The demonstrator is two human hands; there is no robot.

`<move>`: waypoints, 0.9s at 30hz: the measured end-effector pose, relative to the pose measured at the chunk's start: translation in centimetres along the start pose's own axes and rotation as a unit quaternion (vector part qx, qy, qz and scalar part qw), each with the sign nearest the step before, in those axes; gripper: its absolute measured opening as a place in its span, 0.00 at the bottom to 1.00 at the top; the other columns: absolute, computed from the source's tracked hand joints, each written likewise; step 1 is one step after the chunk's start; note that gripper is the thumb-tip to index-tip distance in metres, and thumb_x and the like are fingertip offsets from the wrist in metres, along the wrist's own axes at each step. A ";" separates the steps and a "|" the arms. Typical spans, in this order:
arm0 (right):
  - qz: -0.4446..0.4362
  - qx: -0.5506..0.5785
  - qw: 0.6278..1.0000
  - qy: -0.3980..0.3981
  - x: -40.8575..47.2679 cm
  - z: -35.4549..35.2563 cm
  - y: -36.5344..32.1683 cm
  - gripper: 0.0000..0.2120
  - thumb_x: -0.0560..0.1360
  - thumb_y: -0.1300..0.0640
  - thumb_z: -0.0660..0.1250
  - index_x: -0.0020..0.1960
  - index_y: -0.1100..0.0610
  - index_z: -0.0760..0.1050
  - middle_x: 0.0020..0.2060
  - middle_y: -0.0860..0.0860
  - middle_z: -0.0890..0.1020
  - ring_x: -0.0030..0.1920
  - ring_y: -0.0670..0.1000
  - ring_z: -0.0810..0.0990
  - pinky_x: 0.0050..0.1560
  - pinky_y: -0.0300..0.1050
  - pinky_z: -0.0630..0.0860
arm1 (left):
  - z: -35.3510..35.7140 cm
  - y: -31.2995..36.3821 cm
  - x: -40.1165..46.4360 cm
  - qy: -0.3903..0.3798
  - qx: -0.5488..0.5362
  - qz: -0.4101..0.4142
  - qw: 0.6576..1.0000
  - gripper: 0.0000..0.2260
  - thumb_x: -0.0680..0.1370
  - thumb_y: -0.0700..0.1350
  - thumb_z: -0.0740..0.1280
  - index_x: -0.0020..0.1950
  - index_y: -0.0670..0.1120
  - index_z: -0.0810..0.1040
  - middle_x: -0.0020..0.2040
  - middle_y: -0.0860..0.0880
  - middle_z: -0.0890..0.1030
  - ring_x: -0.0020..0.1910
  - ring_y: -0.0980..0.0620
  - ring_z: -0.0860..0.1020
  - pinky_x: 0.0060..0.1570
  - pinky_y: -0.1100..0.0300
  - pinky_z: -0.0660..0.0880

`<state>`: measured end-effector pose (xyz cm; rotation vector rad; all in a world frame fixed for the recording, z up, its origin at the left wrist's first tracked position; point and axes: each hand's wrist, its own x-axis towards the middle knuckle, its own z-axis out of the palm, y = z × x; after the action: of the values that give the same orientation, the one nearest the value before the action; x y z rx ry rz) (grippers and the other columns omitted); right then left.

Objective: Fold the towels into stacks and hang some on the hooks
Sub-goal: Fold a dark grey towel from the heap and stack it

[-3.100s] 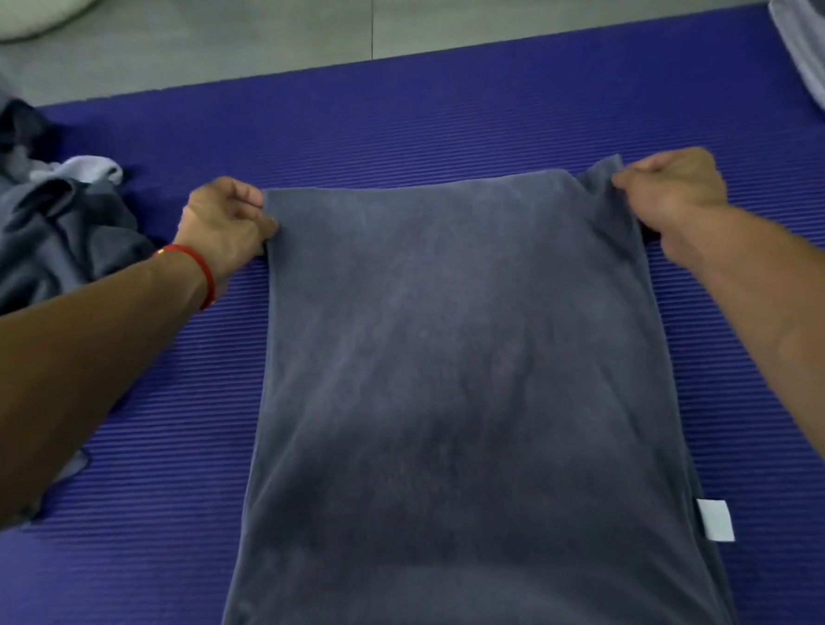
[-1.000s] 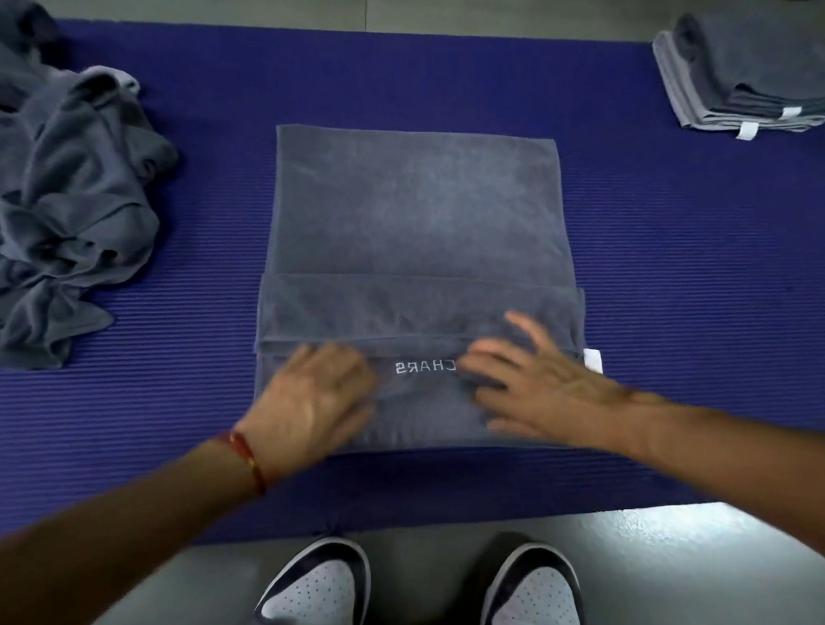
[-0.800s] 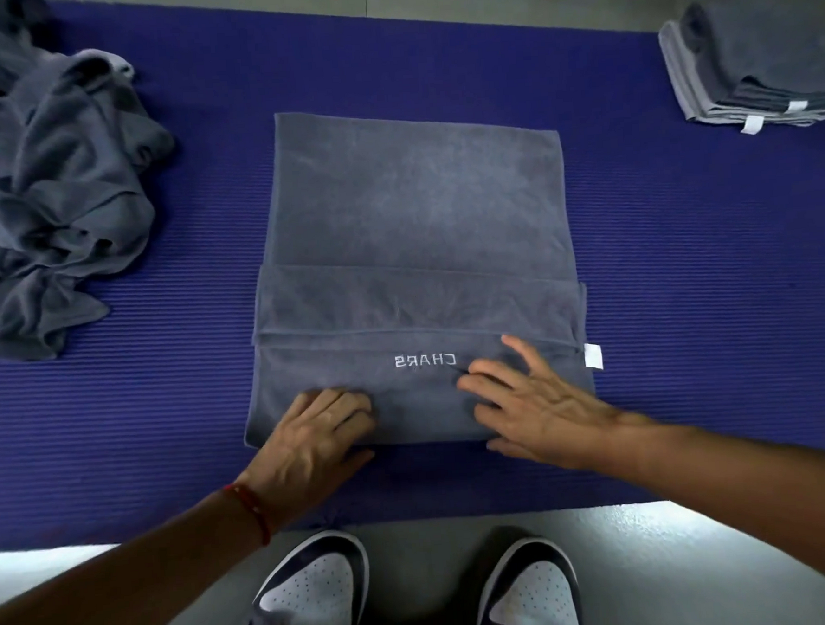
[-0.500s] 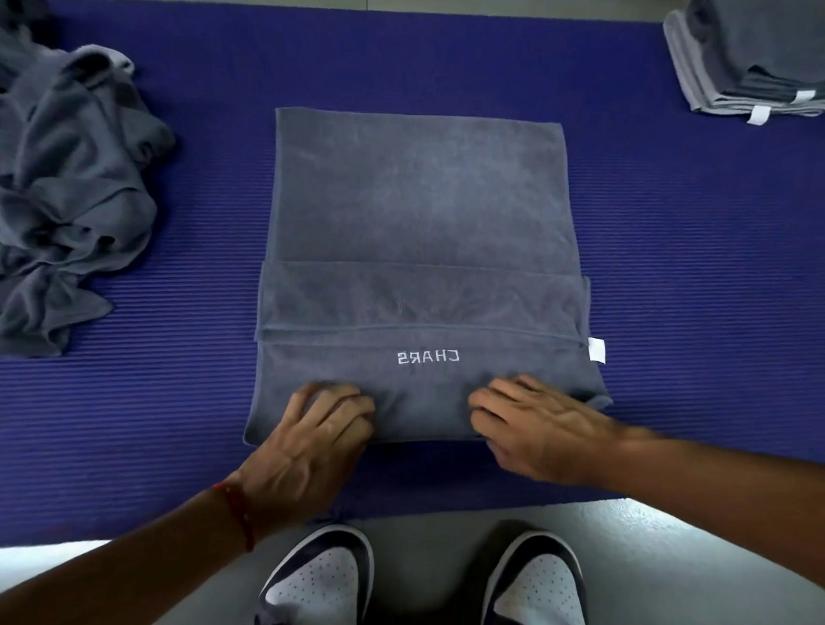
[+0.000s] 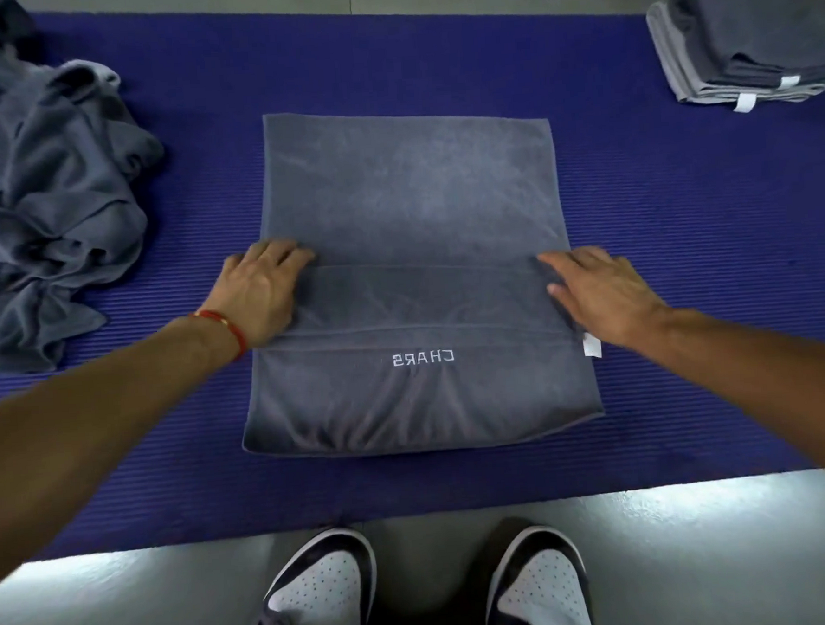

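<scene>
A grey towel point(image 5: 408, 201) lies flat on the blue mat point(image 5: 687, 257), its near part folded over so the mirrored white lettering faces up. My left hand point(image 5: 262, 290) rests on the towel's left edge at the fold line, fingers spread flat. My right hand point(image 5: 597, 291) rests on the right edge at the same fold line, fingers straight. A small white label point(image 5: 591, 346) sticks out just below my right wrist. A stack of folded grey towels point(image 5: 741, 41) sits at the far right of the mat.
A heap of loose grey towels point(image 5: 41, 190) lies on the mat's left side. My two black-and-white shoes point(image 5: 321, 593) stand on the grey floor point(image 5: 706, 560) just before the mat's near edge.
Both hands have slid from the towel's near edge outward and away to the ends of the fold line. The towel itself stays folded as before.
</scene>
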<state>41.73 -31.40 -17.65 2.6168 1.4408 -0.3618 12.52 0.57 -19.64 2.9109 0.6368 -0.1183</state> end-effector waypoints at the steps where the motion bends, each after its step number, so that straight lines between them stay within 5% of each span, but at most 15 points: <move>1: 0.011 -0.002 1.000 -0.026 0.4 0.0 0.4 0.24 0.83 0.51 0.62 0.77 0.54 0.65 0.70 0.57 0.73 0.69 0.61 0.71 0.66 0.62 0.68 | 0.1 -0.3 0.5 -0.025 0.003 -0.009 1.000 0.28 0.72 0.37 0.68 0.73 0.44 0.72 0.68 0.40 0.73 0.64 0.35 0.73 0.55 0.38 0.73; 5: 0.021 0.123 0.991 -0.038 0.9 0.4 1.5 0.17 0.78 0.56 0.71 0.66 0.57 0.76 0.56 0.55 0.76 0.60 0.58 0.76 0.63 0.54 0.71 | -0.9 -0.9 1.8 -0.105 0.013 -0.053 0.993 0.30 0.72 0.42 0.71 0.74 0.50 0.70 0.65 0.44 0.76 0.64 0.38 0.72 0.59 0.42 0.67; 7: 0.005 0.177 0.983 -0.039 0.1 -0.1 1.7 0.11 0.77 0.57 0.73 0.58 0.58 0.79 0.50 0.52 0.73 0.52 0.53 0.74 0.56 0.47 0.71 | -2.0 -1.4 1.8 -0.137 -0.012 -0.063 0.988 0.23 0.72 0.44 0.73 0.67 0.51 0.75 0.56 0.48 0.80 0.61 0.40 0.73 0.58 0.45 0.67; 9: -0.029 0.201 0.979 -0.006 -1.5 -1.1 1.5 0.09 0.75 0.58 0.75 0.53 0.55 0.77 0.48 0.50 0.72 0.48 0.50 0.73 0.53 0.46 0.71 | -2.9 -1.7 0.5 -0.099 -0.073 -0.018 0.992 0.13 0.70 0.48 0.71 0.54 0.49 0.81 0.44 0.52 0.78 0.52 0.42 0.76 0.54 0.50 0.70; 12: -0.098 0.206 0.973 0.020 -5.2 -1.9 0.6 0.13 0.73 0.62 0.74 0.48 0.50 0.72 0.44 0.45 0.74 0.44 0.48 0.73 0.47 0.44 0.71 | -3.3 -0.8 -4.4 -0.034 -0.167 0.077 0.982 0.11 0.66 0.52 0.63 0.43 0.48 0.77 0.40 0.55 0.72 0.39 0.51 0.73 0.43 0.60 0.69; 17: -0.197 0.094 0.975 -0.035 -10.9 1.0 0.3 0.13 0.70 0.60 0.72 0.49 0.49 0.72 0.44 0.42 0.74 0.44 0.45 0.71 0.49 0.45 0.71 | 0.5 0.5 -13.2 -0.050 -0.085 0.150 0.984 0.10 0.71 0.48 0.61 0.48 0.51 0.79 0.46 0.54 0.78 0.46 0.51 0.77 0.48 0.54 0.74; 19: -0.219 0.071 0.972 -0.041 -12.2 2.1 0.6 0.10 0.74 0.54 0.70 0.53 0.48 0.73 0.48 0.42 0.74 0.48 0.46 0.73 0.53 0.45 0.73 | 1.7 0.7 -14.9 -0.051 -0.062 0.157 0.984 0.12 0.74 0.51 0.61 0.51 0.51 0.81 0.51 0.52 0.79 0.49 0.49 0.78 0.49 0.52 0.74; 22: -0.213 0.020 0.976 -0.046 -12.8 2.7 0.7 0.21 0.75 0.40 0.67 0.63 0.50 0.75 0.56 0.46 0.76 0.55 0.50 0.76 0.60 0.46 0.71 | 2.7 0.2 -15.9 -0.082 -0.039 0.152 0.984 0.20 0.74 0.59 0.62 0.60 0.50 0.80 0.58 0.51 0.77 0.55 0.49 0.76 0.54 0.53 0.73; 27: -0.213 0.000 0.977 -0.005 -12.6 3.7 0.9 0.20 0.66 0.58 0.78 0.56 0.53 0.79 0.56 0.49 0.78 0.54 0.52 0.77 0.56 0.46 0.67 | 3.6 -0.4 -16.5 -0.044 -0.078 0.128 0.988 0.18 0.77 0.48 0.61 0.62 0.43 0.80 0.61 0.45 0.78 0.57 0.43 0.77 0.59 0.49 0.76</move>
<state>35.50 -42.96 -17.79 2.2824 1.9930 -0.4144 -2.76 -6.37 -21.39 2.7877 0.2429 -0.1580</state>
